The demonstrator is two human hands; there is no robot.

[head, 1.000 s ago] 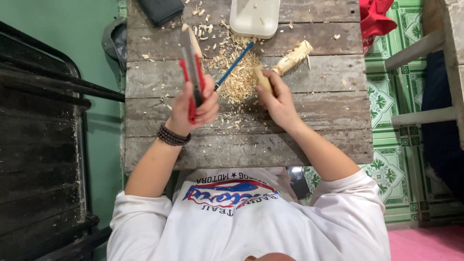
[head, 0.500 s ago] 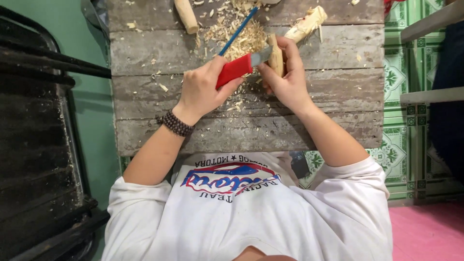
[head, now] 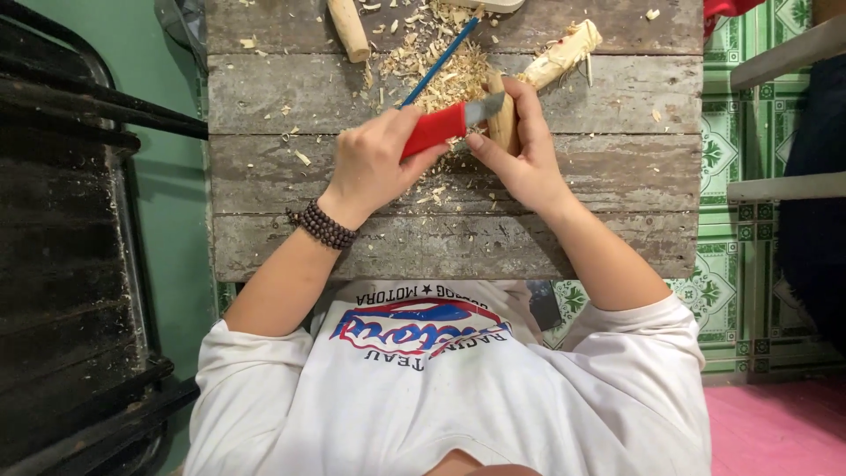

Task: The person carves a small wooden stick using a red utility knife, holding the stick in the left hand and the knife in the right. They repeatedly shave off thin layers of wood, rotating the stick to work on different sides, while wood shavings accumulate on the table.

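left hand (head: 379,163): my grip's wrapped tight round the red handle of the knife (head: 441,126), blade end pointing across at my other hand
right hand (head: 520,154): closed around the small wood piece (head: 502,119), holding it upright on the counter (head: 352,238), right by the shavings pile (head: 441,75)
where the blade is: touching or just beside the wood, and honestly just beside my right thumb too, can't tell the exact edge angle from up here
biggest worry: if the blade skips off the grain it goes straight into the fingers holding the piece, since they sit in its path
second worry: the piece is short, so my hold on it is cramped, and i reckon it could twist or pop out under a hard push
clutter: loose shavings under my hands look slippery; the blue stick (head: 436,63), a wooden handle (head: 348,31) and a carved pale piece (head: 560,57) lie near, could get knocked
beads: bracelet (head: 322,226) on my left wrist sits well clear of the blade, not an issue imo
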